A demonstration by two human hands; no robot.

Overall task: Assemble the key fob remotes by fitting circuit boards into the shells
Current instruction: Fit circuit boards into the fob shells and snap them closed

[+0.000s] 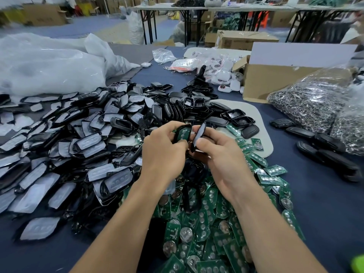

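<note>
Over the circuit board pile (pixel 206 223) on the worktop (pixel 319 205), the left hand (pixel 163 154) is clamping a board-filled shell (pixel 182 133), long axis upright, while the right hand (pixel 222 160) is pinching a cover half (pixel 199 134) edge-on alongside.

Cluttered warehouse workroom, evenly lit.
A worktable (pixel 315 203) draped in dark blue cloth stood in front; behind it were long folding tables (pixel 153 7) on black legs, brown cardboard boxes (pixel 244 39) and a blue-grey floor (pixel 49 30).

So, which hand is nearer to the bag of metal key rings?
Right. The right hand lies left of the bag of metal key rings; the left hand is farther left, beside the right hand.
</note>
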